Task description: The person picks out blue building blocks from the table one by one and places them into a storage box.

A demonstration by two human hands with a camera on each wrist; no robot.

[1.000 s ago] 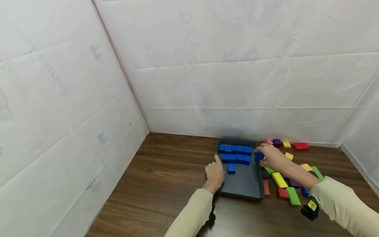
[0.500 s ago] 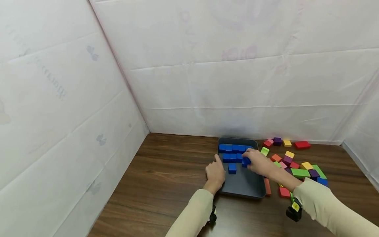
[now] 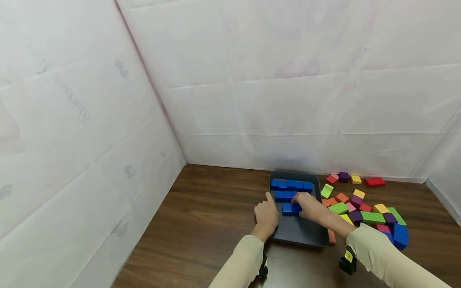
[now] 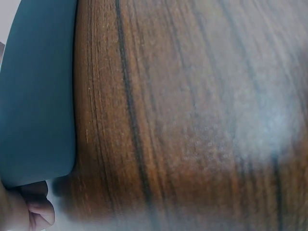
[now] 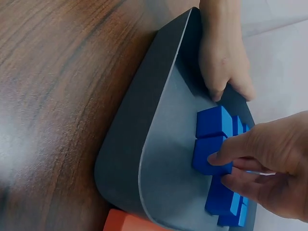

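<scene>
A dark grey tray (image 3: 317, 236) sits on the wooden worktop (image 3: 209, 216) and holds only blue blocks (image 3: 291, 185), packed in rows against its far wall, with one more blue block (image 3: 287, 209) alone nearer the person. The right hand (image 3: 309, 206) pinches a blue block (image 5: 208, 155) between thumb and curled fingers, setting it flat on the tray floor just beside that lone block, its faces square to the rows. The left hand (image 3: 267, 214) grips the tray's left rim, fingers curled over the edge. To the right of the tray lies a loose scatter of coloured blocks (image 3: 363, 210) on the worktop.
</scene>
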